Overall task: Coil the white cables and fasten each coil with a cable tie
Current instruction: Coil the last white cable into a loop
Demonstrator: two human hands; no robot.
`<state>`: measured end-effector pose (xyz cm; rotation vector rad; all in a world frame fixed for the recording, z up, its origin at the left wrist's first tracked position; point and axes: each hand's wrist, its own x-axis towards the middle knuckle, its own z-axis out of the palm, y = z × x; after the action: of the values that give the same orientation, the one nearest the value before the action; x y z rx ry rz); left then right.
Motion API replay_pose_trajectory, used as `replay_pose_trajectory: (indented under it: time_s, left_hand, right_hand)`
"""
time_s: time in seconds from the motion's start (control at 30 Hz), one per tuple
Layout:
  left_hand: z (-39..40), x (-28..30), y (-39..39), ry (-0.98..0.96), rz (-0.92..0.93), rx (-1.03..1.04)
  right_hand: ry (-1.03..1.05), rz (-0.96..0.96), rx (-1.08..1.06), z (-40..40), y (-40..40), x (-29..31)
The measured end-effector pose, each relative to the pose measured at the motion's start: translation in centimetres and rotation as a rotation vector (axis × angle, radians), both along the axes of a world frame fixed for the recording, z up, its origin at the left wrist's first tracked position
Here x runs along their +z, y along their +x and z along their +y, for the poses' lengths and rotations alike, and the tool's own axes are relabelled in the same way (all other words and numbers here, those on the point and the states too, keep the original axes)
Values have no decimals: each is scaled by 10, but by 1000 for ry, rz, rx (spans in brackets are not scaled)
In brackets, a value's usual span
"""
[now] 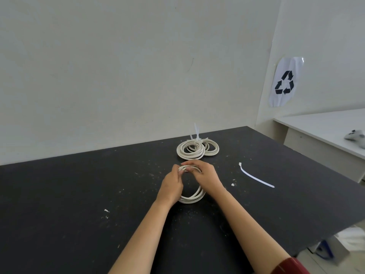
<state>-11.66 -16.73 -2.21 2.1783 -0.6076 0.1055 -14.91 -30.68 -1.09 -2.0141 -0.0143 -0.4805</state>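
Observation:
A white cable coil [192, 198] lies on the black table [79, 194] in the middle. My left hand [171, 185] and my right hand [205, 175] both grip its far end, fingers closed over the strands. Most of the coil's far part is hidden under my fingers. Behind it, two coiled cables [197, 149] rest together near the wall, with cable tie tails [197, 132] sticking upward from them. A loose white cable tie [254, 177] lies flat to the right of my hands.
A wall stands right behind the table's far edge. A white desk [325, 129] with a game controller [356, 136] is at the right. Small white scraps [233, 184] dot the table. A blue stool [324, 249] shows below the table's right edge.

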Motion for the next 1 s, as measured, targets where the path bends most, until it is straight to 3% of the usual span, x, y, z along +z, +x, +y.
replay_pose_trajectory:
  time_s: [0.2,0.37,0.6,0.83,1.0]
  left_hand:
    - [-4,-1,0,-35,18,53]
    - [-5,0,-3,-50,26,68]
    - [-25,2,-13,-89,50,65]
    - [-35,2,-18,-114,97,99]
    - [-36,-1,-17,-181,110,91]
  right_hand:
    - [18,62,-82,-11,-4,3]
    - [-303,116,-548,-49,-11,-5]
    - [-451,382,-897,-83,-33,-16]
    - [-394,333,-818,-104,-39,-17]
    - [-149,25,-629,-77,-34,9]
